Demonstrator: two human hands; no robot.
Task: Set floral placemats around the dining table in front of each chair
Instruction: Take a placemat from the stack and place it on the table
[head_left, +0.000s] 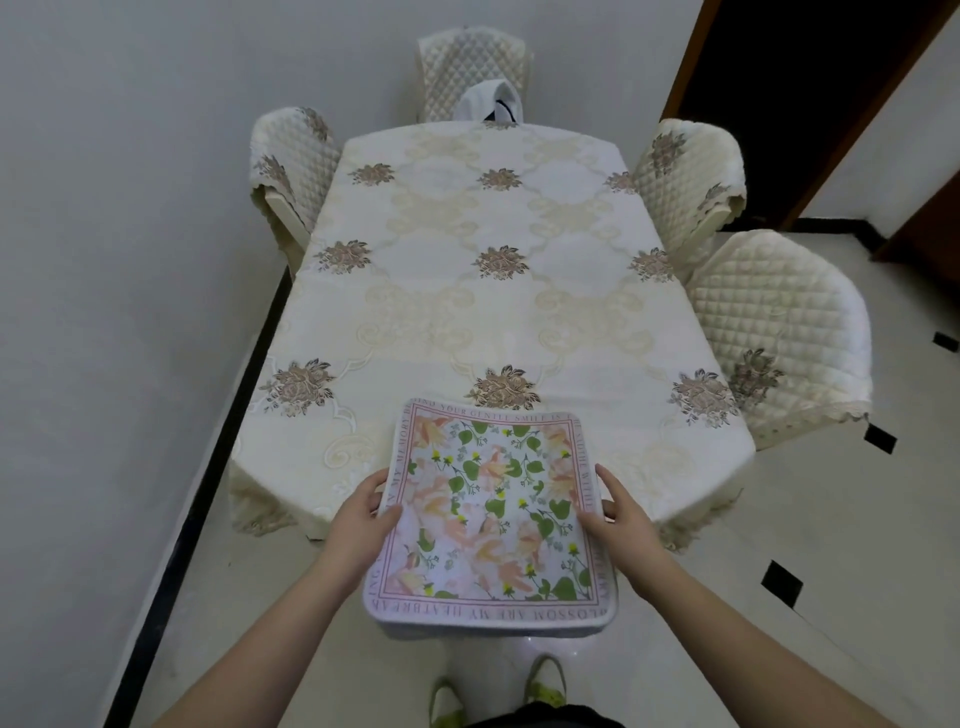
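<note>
Over table (467, 291) near edge: placemat (491, 519) w/ both hands' fingers clamped on sides, fingertips hidden underneath.

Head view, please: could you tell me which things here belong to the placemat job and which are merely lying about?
Belongs to the job:
floral placemats, a stack gripped by left hand and right hand
dining table
chairs

Just there:
white item with a black strap at the far chair
dark doorway

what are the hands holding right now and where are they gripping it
Both hands hold the floral placemat stack: left hand on its left edge, right hand on its right edge.
</note>
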